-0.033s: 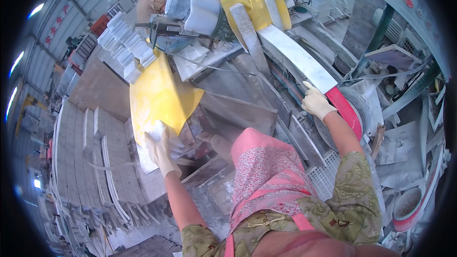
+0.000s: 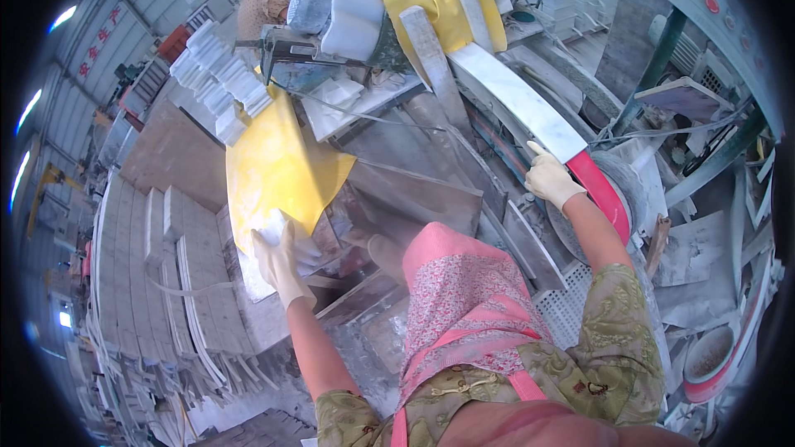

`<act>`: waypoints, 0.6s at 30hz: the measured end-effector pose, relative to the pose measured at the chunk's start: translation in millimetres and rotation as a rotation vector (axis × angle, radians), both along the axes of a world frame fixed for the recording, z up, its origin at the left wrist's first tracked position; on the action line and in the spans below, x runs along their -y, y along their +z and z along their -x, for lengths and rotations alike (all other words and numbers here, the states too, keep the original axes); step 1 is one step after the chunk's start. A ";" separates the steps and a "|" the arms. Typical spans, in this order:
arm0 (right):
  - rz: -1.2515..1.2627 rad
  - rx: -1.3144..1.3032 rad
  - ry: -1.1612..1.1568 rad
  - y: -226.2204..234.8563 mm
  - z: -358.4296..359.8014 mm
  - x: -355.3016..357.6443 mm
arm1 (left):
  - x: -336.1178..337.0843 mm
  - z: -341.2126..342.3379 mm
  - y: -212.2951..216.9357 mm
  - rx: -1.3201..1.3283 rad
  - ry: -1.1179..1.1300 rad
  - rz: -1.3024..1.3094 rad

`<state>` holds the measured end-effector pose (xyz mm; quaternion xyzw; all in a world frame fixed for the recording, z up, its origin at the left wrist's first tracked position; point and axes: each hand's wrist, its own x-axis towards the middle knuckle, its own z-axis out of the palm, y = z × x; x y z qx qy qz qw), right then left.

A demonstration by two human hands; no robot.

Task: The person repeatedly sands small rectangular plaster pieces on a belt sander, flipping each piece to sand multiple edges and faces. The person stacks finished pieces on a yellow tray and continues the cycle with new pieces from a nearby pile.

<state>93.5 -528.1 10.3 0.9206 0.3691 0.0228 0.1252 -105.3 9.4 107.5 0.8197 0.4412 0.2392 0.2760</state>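
Observation:
My left hand (image 2: pixel 280 263), in a cream glove, has its thumb and fingers around a small white stone piece (image 2: pixel 276 222). That piece is on the near end of a yellow cloth (image 2: pixel 277 161), beside more white pieces (image 2: pixel 306 255) partly covered by the hand and cloth. At the right, my right hand (image 2: pixel 553 178), also gloved, is at the near end of a long white marble-like strip (image 2: pixel 526 103), beside a red belt (image 2: pixel 600 194). Its index finger points forward and the other fingers are loosely bent. Nothing shows in that hand.
Stacked white blocks (image 2: pixel 219 74) stand behind the yellow cloth. Grey stone slabs (image 2: pixel 124 265) lean at the left. A second yellow cloth (image 2: pixel 451 12) drapes over the machine's far end. A wheel (image 2: pixel 571 223) turns under the red belt's near end or stands still; I cannot tell. A co-worker (image 2: pixel 258 8) is far left.

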 end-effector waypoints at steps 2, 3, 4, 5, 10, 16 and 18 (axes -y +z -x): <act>-0.008 0.003 0.002 0.7 0.5 0.2 | 0.9 1.0 -0.6 0.021 0.000 0.005; -0.009 -0.004 0.004 1.1 0.5 0.3 | 1.4 1.4 -0.7 0.032 0.000 0.009; -0.008 -0.012 0.007 1.3 0.5 0.8 | 2.3 2.0 -0.9 0.047 -0.009 0.014; -0.008 -0.019 0.010 1.2 0.5 1.3 | 2.5 2.5 -0.5 0.061 -0.019 0.018; 0.023 -0.010 0.034 -2.4 -1.5 2.6 | 3.4 3.0 1.4 0.062 -0.011 0.005; -0.032 -0.011 0.015 6.8 2.5 -1.7 | -2.6 1.6 -4.2 0.036 -0.002 0.001; -0.038 -0.024 0.015 15.1 5.5 -4.3 | -7.0 0.5 -7.4 0.027 -0.002 -0.002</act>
